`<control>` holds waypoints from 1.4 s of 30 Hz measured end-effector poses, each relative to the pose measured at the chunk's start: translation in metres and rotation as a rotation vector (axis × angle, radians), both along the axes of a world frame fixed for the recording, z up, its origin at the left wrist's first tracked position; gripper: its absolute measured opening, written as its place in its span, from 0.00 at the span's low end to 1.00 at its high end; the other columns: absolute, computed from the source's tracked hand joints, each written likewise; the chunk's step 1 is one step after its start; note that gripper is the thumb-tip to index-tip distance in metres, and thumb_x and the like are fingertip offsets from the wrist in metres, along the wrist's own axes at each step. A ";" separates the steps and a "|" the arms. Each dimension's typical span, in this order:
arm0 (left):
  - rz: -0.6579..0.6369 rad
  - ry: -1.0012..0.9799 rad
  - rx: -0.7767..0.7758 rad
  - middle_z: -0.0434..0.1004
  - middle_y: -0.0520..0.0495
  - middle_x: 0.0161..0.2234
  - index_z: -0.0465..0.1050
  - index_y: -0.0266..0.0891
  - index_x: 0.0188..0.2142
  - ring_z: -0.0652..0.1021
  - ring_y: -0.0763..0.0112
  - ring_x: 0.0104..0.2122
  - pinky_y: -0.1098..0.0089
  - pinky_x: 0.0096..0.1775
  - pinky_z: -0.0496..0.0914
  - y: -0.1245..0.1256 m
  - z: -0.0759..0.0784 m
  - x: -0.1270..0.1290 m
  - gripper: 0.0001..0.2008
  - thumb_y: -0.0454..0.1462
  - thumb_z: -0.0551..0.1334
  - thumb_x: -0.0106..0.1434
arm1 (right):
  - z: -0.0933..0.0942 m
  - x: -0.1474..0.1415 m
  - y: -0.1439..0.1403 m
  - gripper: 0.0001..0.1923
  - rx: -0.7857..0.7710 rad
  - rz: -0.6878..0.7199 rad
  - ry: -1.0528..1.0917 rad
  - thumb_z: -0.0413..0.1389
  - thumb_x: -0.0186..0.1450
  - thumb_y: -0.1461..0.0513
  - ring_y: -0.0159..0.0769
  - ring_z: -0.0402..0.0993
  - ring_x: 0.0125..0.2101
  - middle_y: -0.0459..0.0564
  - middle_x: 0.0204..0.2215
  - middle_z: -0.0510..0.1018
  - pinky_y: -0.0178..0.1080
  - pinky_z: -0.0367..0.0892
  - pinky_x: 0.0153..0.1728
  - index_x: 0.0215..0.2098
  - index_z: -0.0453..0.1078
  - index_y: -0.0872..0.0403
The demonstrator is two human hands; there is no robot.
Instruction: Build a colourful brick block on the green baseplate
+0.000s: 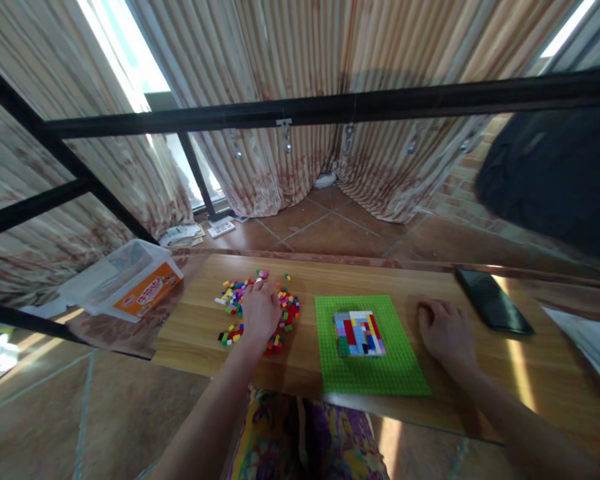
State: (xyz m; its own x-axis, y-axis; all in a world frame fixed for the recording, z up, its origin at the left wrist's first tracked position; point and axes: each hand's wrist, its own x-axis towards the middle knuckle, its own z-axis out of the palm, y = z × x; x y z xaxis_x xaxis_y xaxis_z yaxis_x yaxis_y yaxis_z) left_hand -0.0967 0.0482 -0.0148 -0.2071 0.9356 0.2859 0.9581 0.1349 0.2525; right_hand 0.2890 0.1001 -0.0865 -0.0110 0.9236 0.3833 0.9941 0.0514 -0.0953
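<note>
My left hand (261,312) is over a loose pile of small coloured building bricks (291,308), its fingers drawn together and bent down among them. Whatever the fingertips hold is hidden. Right of the pile lies a green studded baseplate (400,373), carrying a low, roughly square block of built-up bricks (354,333) in red, blue, white, yellow and other colours. Beyond the baseplate's right edge, my right hand (447,333) rests on the tabletop with curled fingers and nothing visible in it.
The bricks and baseplate are on a narrow wooden table (190,333). A dark phone-like slab (495,300) and white paper (587,340) lie to the right. A clear plastic box (130,283) with an orange label stands left. A black metal rail (320,110) crosses before the curtains.
</note>
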 end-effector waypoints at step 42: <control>-0.345 -1.246 -0.238 0.78 0.51 0.27 0.75 0.38 0.29 0.77 0.73 0.27 0.74 0.31 0.70 -0.026 -0.011 0.130 0.03 0.35 0.63 0.54 | 0.017 -0.012 -0.004 0.16 -0.044 -0.035 0.122 0.45 0.67 0.60 0.46 0.65 0.43 0.57 0.43 0.76 0.44 0.58 0.43 0.42 0.72 0.56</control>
